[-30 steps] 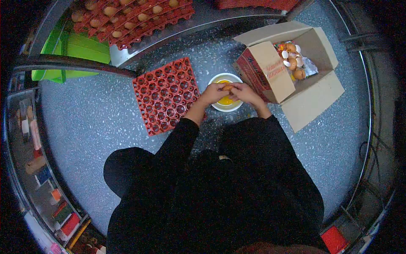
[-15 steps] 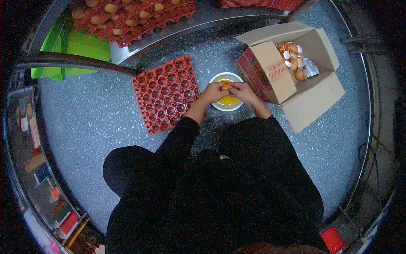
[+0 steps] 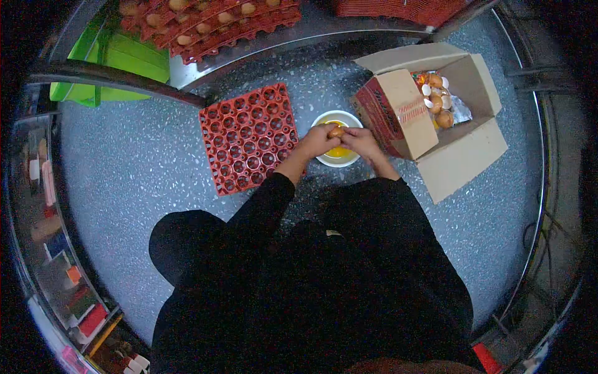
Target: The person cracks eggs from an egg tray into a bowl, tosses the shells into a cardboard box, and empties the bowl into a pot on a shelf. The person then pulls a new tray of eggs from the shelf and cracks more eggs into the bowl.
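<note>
The left hand (image 3: 320, 141) and the right hand (image 3: 363, 143) meet over a white bowl (image 3: 337, 164), forearms slanting inward from dark sleeves (image 3: 265, 202), backs of the hands upward and fingers curled. Between them they grip a brown egg (image 3: 337, 132), held above the yellow liquid (image 3: 338, 152) in the bowl. Fingers cover its sides, so its long axis and which way it points cannot be told. A red egg tray (image 3: 251, 138) lies left of the bowl; an open cardboard box (image 3: 461, 163) stands to the right.
</note>
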{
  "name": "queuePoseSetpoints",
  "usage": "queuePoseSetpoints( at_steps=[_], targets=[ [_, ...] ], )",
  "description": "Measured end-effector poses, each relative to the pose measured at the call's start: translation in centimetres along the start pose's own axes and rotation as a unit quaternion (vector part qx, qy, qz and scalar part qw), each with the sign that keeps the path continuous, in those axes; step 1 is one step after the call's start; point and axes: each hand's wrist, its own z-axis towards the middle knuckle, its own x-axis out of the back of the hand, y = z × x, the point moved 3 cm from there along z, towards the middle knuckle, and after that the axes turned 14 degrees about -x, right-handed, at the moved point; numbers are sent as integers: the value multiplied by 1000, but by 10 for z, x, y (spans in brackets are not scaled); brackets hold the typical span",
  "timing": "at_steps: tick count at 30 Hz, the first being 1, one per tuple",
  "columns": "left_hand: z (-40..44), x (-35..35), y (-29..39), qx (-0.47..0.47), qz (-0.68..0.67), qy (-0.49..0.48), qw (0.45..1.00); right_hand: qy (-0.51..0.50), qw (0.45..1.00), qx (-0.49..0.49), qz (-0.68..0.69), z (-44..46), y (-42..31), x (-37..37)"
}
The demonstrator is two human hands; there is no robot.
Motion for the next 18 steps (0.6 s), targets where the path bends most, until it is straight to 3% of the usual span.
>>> queuePoseSetpoints(
  at_steps=[2, 4, 9, 15, 18],
  targets=[
    [3, 5, 9, 21, -33, -67, 997, -11, 999, -8, 35, -16, -12, -3],
    [3, 5, 12, 24, -30, -57, 998, -21, 997, -18, 71, -20, -17, -4],
    [3, -1, 3, 57, -33, -30, 997, 16, 997, -79, -23, -10, -11, 5],
    [3, -7, -7, 74, -37, -10, 997, 1, 994, -40, -105, 22, 4, 14],
    [3, 1, 5, 86, -51, -23, 995, -13, 998, -49, -30, 9, -6, 10]
  ],
)
